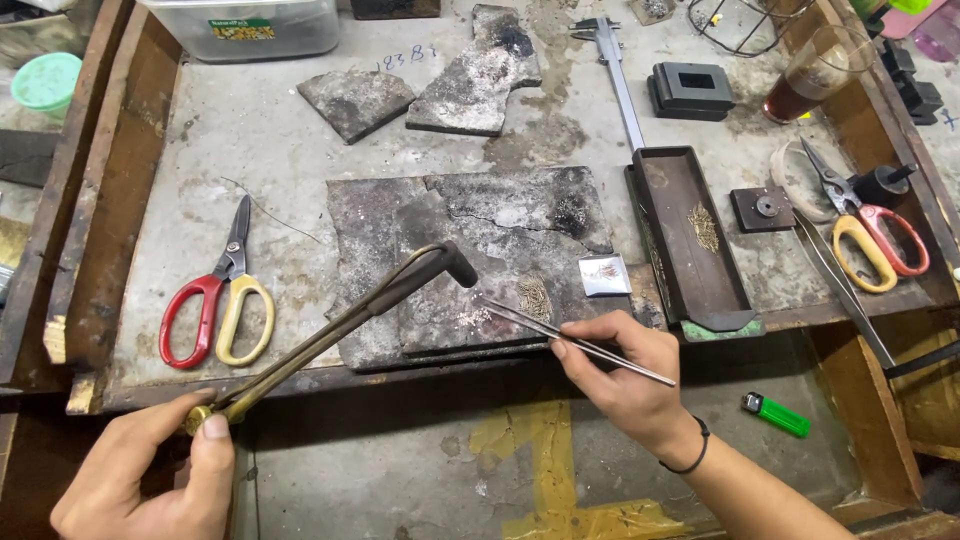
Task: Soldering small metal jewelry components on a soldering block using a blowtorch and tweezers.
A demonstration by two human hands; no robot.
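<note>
Workbench slab (500,240): torch (340,325) points up-right, tweezers (575,340) up-left.

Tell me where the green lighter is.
In the head view, the small green plastic lighter lies low on the right, on the ledge below the workbench edge, just right of the right hand holding thin metal tweezers.

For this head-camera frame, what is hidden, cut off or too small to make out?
- Left hand: cut off by the bottom edge; its grip hides the end of the brass torch.
- Tweezers: whether the tips hold anything is too small to tell.
- Small pieces on the cracked slab under the tips: too small to identify.
- Glass and plastic tub: cut off by the top edge.
</note>
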